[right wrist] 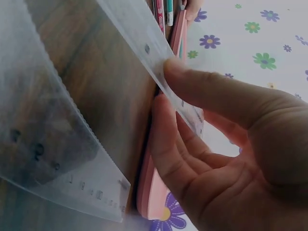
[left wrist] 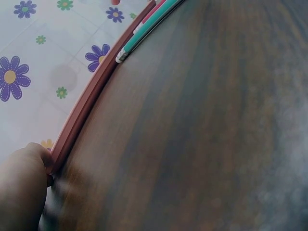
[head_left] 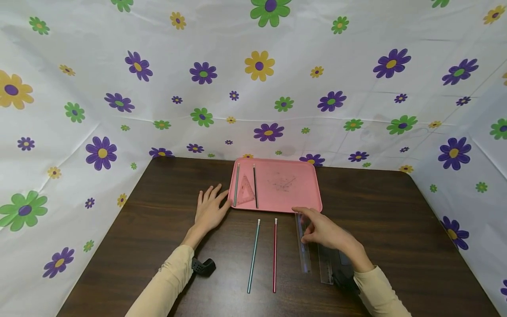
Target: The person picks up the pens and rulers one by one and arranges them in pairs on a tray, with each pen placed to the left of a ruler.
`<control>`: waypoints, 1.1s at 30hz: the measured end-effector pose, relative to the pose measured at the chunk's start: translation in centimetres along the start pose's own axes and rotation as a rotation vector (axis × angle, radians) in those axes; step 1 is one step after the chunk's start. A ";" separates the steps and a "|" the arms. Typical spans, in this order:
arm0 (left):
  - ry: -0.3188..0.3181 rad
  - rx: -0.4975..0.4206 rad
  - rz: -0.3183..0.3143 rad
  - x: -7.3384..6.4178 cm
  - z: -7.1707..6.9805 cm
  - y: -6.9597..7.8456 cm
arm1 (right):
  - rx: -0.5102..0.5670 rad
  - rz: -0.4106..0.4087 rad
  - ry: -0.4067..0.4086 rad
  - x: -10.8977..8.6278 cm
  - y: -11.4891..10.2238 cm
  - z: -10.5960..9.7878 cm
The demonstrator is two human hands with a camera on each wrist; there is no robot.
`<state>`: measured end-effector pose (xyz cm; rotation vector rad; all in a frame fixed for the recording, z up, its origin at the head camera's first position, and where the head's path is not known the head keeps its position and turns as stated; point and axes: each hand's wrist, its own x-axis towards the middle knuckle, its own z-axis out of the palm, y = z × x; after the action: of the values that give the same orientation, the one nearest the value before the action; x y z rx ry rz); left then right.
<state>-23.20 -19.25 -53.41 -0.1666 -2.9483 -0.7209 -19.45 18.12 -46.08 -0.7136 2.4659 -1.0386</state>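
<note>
My right hand pinches a clear plastic ruler by its far end, just in front of the pink tray. Thumb on one face and fingers on the other show in the right wrist view, where the ruler slants up to the left. My left hand, fingers spread and relaxed, touches the tray's near left corner; its thumb lies against the rim. Inside the tray are a greenish pencil, a pink set square and a black pencil.
A teal pencil and a red pencil lie on the dark wooden table between my hands. Another clear ruler lies partly under my right wrist. A flowered sheet hangs behind the table.
</note>
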 end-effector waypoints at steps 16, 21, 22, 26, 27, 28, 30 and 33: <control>-0.014 -0.004 -0.004 0.0 0.0 -0.1 | 0.108 0.003 0.107 0.4 -0.4 0.1; -0.008 -0.009 -0.002 0.1 0.0 0.0 | 0.079 -0.012 0.142 0.6 -0.6 0.0; -0.006 -0.008 0.000 0.1 0.0 0.0 | 0.079 -0.012 0.146 0.6 -0.7 0.0; 0.001 -0.008 0.005 0.0 -0.1 0.0 | 0.074 -0.026 0.157 0.8 -0.9 0.0; 0.002 -0.009 0.006 0.0 -0.1 0.0 | 0.072 -0.031 0.158 0.9 -0.9 0.0; 0.005 -0.008 0.008 0.0 0.0 0.0 | 0.072 -0.034 0.160 0.9 -1.0 0.0; 0.005 -0.009 0.010 0.0 0.0 0.0 | 0.073 -0.039 0.163 1.1 -1.1 0.0; 0.001 -0.006 0.007 0.0 0.0 -0.1 | 0.077 -0.038 0.170 1.4 -1.3 0.0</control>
<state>-23.23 -19.31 -53.42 -0.1763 -2.9431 -0.7284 -20.20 16.55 -45.33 -0.6755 2.5465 -1.2492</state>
